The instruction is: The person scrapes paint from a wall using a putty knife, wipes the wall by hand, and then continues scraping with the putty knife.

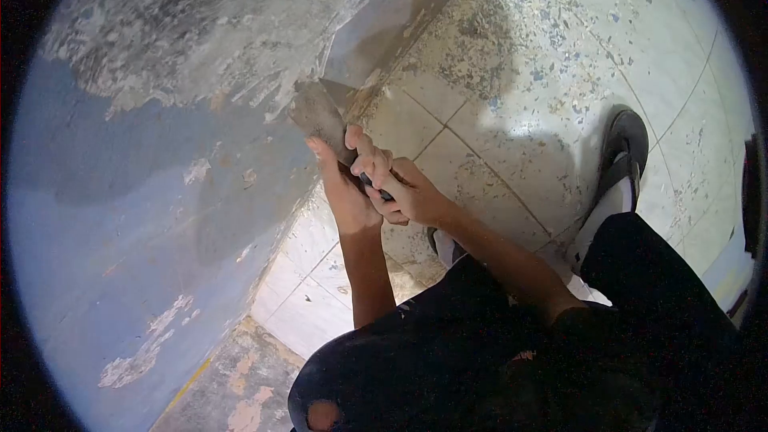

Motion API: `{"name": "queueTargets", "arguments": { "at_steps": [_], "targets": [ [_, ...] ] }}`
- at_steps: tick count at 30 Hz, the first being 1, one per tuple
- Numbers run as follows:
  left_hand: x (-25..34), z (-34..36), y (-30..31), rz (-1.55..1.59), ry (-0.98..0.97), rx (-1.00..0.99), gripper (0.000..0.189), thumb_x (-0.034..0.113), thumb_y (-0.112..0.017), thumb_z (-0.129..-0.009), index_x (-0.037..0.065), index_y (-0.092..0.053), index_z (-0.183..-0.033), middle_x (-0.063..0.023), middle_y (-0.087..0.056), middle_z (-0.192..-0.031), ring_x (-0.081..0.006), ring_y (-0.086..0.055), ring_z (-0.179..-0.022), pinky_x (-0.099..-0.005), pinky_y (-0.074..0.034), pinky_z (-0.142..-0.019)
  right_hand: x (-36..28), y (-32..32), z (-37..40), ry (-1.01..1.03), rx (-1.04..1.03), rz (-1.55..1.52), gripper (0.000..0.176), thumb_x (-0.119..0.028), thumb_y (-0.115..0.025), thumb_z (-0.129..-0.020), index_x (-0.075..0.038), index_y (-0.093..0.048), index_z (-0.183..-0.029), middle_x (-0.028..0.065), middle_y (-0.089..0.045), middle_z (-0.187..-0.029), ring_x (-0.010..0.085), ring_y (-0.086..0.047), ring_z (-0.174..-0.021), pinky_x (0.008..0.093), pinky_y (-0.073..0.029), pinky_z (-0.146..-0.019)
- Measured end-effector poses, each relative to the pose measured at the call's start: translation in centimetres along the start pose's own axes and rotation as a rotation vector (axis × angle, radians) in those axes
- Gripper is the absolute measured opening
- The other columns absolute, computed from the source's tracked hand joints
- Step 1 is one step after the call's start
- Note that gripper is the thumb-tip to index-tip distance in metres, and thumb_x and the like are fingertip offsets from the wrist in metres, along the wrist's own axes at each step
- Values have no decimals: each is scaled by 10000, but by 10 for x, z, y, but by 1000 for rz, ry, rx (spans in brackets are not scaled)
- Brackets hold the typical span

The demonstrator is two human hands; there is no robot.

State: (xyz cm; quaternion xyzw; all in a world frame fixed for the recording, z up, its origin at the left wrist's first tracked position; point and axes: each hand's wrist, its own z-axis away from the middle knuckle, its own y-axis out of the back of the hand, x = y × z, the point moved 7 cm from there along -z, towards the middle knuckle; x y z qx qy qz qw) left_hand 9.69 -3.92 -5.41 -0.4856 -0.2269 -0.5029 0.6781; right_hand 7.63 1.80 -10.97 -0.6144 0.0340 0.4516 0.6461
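Note:
A wide grey scraper point(318, 114) has its blade edge against the wall, at the border between scraped grey plaster point(208, 24) and blue paint point(128, 184). My left hand point(344, 188) is closed around the lower side of the scraper, its thumb stretched along the blade. Wrapped round the dark handle point(379, 185) is my right hand point(400, 184), its fingers curled over beside the left hand. Parts of the handle are hidden by the fingers.
Paint flakes lie scattered over the tiled floor point(512, 168). A sandalled foot point(624, 144) stands at the right, and my knee in dark trousers point(376, 376) is at the bottom. A bare rough patch point(256, 376) of floor shows at the lower left.

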Motion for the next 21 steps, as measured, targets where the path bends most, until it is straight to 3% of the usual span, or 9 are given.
{"name": "queueTargets", "arguments": {
  "at_steps": [2, 4, 9, 12, 13, 16, 18, 20, 21],
  "targets": [
    [5, 1, 1, 12, -14, 5, 539, 616, -311, -876, 98, -433, -798, 57, -311, -513, -90, -277, -355, -223, -321, -478, -9, -1, 2, 75, 174, -102, 142, -136, -588, -834, -36, -501, -786, 27, -449, -588, 128, -426, -418, 257, -299, -366],
    [4, -2, 3, 23, 19, 18, 526, 605, -375, -864, 88, -409, -779, 42, -287, -542, -82, -286, -411, -218, -243, -394, -16, -7, -4, 81, 157, -182, 204, -207, -532, -877, -44, -492, -760, 2, -421, -551, 104, -381, -384, 249, -269, -342],
    [32, -13, -42, -164, 26, 26, 519, 580, -400, -871, 68, -436, -793, 40, -290, -553, -78, -269, -432, -217, -231, -396, -67, -2, -7, 270, 91, -291, 402, -407, -414, -931, -67, -471, -723, -28, -386, -504, 64, -344, -377, 236, -256, -336],
    [22, -4, -34, -98, -12, 48, 523, 578, -398, -873, 65, -443, -781, 40, -300, -555, -84, -273, -431, -216, -234, -399, -40, -2, 10, 173, 242, -130, 390, -393, -409, -937, -67, -466, -732, -30, -386, -507, 58, -341, -378, 236, -256, -334],
    [15, -1, -25, -42, 3, 74, 521, 578, -399, -873, 66, -442, -781, 40, -303, -551, -82, -277, -429, -214, -236, -401, -26, -4, 6, 69, 132, -255, 356, -359, -415, -938, -63, -470, -749, -30, -392, -521, 59, -337, -381, 230, -254, -337],
    [22, -15, -26, -17, 21, 69, 526, 584, -391, -872, 70, -434, -772, 41, -311, -538, -75, -278, -416, -208, -242, -403, -53, -9, -2, 88, 198, -302, 334, -329, -432, -934, -59, -474, -743, -24, -399, -526, 56, -331, -381, 225, -252, -339],
    [43, -22, -51, -163, -49, 2, 535, 592, -387, -869, 68, -423, -765, 45, -307, -529, -68, -273, -410, -205, -241, -401, -42, -11, -9, 46, 118, -371, 302, -330, -467, -919, -56, -499, -795, -12, -406, -526, 58, -334, -380, 226, -251, -337],
    [39, -16, -55, -43, -25, -64, 524, 581, -391, -874, 67, -420, -777, 30, -327, -524, -64, -286, -386, -195, -253, -380, -56, -11, -2, 171, 126, -318, 402, -413, -547, -861, -65, -488, -1053, -9, -430, -565, 73, -359, -388, 224, -261, -331],
    [40, -18, -56, -33, -40, -65, 524, 581, -391, -874, 67, -420, -777, 30, -327, -524, -64, -286, -386, -195, -253, -380, -63, -9, -2, 170, 116, -303, 402, -413, -547, -861, -65, -488, -1053, -9, -430, -565, 73, -359, -388, 224, -261, -331]
  ]
}}
